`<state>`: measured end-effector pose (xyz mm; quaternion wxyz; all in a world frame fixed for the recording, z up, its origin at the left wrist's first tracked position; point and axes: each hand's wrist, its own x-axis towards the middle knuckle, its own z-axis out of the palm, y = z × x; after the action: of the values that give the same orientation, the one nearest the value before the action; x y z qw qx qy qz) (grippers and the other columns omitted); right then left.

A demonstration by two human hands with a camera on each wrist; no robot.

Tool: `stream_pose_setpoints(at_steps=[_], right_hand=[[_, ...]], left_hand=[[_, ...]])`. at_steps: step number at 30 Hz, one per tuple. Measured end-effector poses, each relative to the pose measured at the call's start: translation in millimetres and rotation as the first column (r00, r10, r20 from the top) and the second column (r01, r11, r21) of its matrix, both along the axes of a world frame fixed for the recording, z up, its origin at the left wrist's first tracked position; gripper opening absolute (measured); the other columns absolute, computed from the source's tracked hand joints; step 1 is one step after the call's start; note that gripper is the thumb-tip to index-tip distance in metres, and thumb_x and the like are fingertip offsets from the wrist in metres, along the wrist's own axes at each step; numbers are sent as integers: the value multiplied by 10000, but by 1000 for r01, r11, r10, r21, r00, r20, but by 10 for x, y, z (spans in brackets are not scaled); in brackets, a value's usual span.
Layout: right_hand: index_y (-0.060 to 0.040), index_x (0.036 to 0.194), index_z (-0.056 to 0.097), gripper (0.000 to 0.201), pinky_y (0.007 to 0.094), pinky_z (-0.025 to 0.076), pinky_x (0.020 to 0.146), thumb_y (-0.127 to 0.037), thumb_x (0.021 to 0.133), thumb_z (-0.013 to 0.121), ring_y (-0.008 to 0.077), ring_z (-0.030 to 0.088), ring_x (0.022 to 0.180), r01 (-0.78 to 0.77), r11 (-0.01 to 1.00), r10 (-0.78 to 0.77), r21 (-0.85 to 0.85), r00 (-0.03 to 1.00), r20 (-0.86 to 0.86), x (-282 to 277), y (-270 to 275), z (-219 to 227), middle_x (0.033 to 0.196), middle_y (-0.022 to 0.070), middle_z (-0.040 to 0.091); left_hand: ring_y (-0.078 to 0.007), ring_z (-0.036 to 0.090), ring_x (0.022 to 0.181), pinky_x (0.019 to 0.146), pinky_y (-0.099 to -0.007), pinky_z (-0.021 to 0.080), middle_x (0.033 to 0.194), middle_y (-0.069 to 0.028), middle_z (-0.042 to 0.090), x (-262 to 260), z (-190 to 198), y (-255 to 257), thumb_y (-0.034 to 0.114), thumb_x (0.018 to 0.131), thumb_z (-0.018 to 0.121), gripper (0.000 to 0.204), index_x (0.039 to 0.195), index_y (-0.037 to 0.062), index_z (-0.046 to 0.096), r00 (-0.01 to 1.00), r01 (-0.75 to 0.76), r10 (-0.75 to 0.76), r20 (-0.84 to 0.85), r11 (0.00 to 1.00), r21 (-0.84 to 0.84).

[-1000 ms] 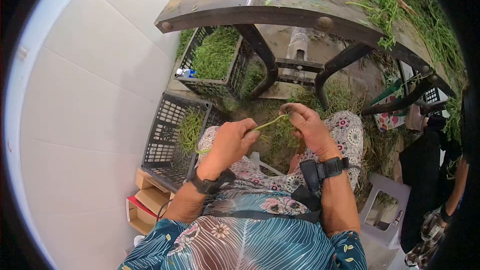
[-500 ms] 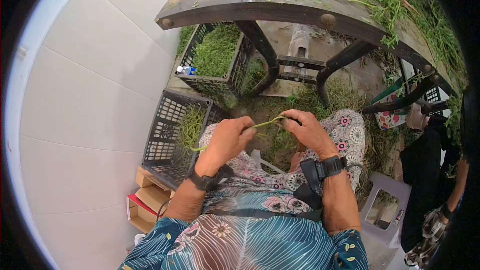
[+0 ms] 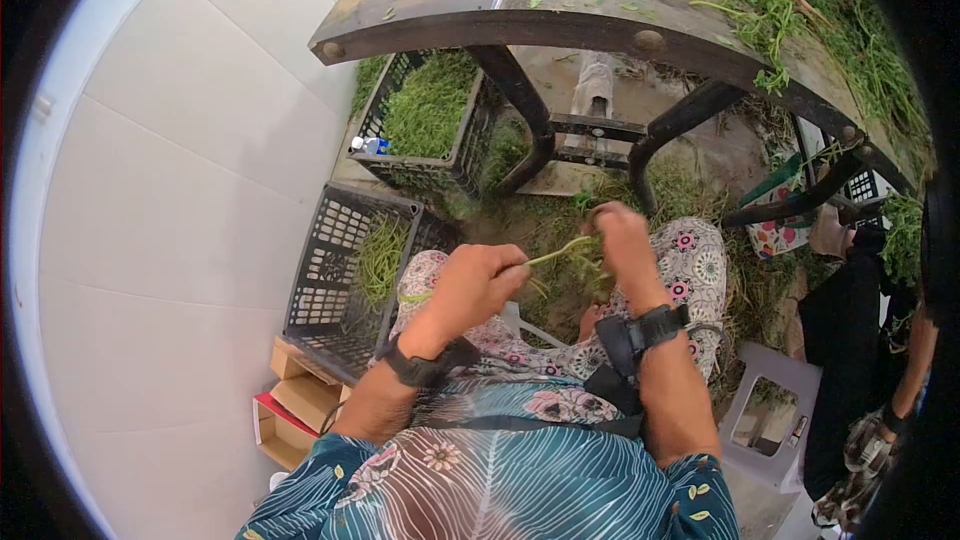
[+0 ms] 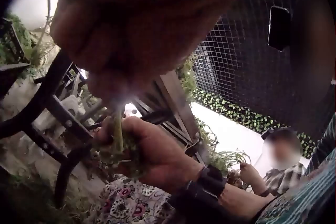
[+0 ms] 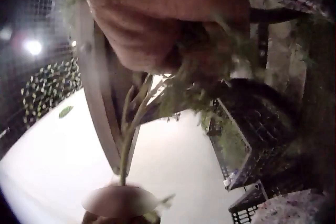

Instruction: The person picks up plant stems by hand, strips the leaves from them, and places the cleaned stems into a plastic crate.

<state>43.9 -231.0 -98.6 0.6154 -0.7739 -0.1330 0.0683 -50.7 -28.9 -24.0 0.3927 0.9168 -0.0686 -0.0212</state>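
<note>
In the head view my left hand (image 3: 470, 285) grips a long green stem (image 3: 556, 254), whose lower end sticks out behind the hand toward the left. Over the right knee, my right hand (image 3: 622, 250) is blurred, its fingers curled at the stem's leafy end. The right wrist view shows the forked stem (image 5: 127, 145) running between the two hands, with feathery leaves (image 5: 191, 79) hanging under the right fingers. Seen from the left wrist, the right hand (image 4: 157, 155) has the stem's tip and leaves at its fingers.
A black crate (image 3: 312, 270) with cut stems (image 3: 380, 260) stands by the left knee. Behind it, another crate (image 3: 455, 145) holds green leaves (image 3: 430, 105). A table (image 3: 560, 30) strewn with greens spans the front. A grey stool (image 3: 745, 420) and another person's arm (image 3: 915, 370) are at right.
My right hand has moved right and turned, now with leaves hanging beneath it. The left hand has shifted slightly right, still gripping the stem.
</note>
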Motion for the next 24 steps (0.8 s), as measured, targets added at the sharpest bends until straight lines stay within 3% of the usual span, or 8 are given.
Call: stream_pose_setpoints(at_steps=[2,3,6,9,12,18,21,24], right_hand=[[-32,919,566,171,264,353,460,-89,824,435,153,470,549,408,860,-149,307,775,-614,76,-85,186,810,64,596],[-37,936,558,174,248,333,455,-95,832,431,127,443,556,399,840,-92,368,773,-628,84,-89,225,810,47,584],[-36,971,554,195,223,322,464,-164,857,461,76,416,608,293,854,53,431,774,-631,18,-73,285,820,15,557],[-41,1035,560,268,223,347,489,-231,850,521,66,430,619,16,941,179,339,824,-537,-105,27,273,809,0,551],[-46,1113,559,349,210,337,500,-278,852,562,46,405,597,-183,970,230,157,897,-377,-188,92,411,756,-35,509],[-53,1086,585,306,203,298,481,-251,855,553,33,358,554,-306,928,373,215,793,-482,-173,71,456,668,-72,445],[-54,1036,602,254,207,294,471,-212,848,540,34,348,535,-309,931,364,193,807,-466,-172,64,421,655,-72,443],[-45,974,609,206,220,300,465,-175,834,532,38,344,522,-405,912,401,58,858,-320,-159,79,320,650,-69,446]], left_hand=[[-142,478,494,493,-282,394,556,-65,504,-26,51,87,140,825,551,152,787,-4,584,998,-57,56,-16,996,-72],[-132,472,491,488,-279,389,552,-59,497,-26,63,126,142,827,551,154,786,-2,583,996,-82,80,-25,994,-66],[-106,447,472,465,-267,372,536,-41,476,-14,64,209,143,836,552,147,790,6,582,995,-102,102,5,995,-11],[-353,562,647,559,-392,425,671,-154,578,-22,121,154,172,796,569,130,818,47,598,982,-164,168,-88,985,52],[-126,463,478,474,-272,383,532,-45,487,-36,87,129,123,831,553,118,801,12,581,994,-104,104,9,995,6],[-122,473,488,478,-271,386,546,-49,504,-20,38,135,131,835,555,126,813,11,587,994,-113,113,-1,994,7],[-352,564,636,553,-394,423,655,-150,577,-10,84,162,179,797,573,135,815,46,589,984,-155,157,-85,987,38],[-355,562,632,550,-396,424,646,-152,573,-3,106,168,180,799,573,134,814,48,590,986,-144,146,-77,989,26]])
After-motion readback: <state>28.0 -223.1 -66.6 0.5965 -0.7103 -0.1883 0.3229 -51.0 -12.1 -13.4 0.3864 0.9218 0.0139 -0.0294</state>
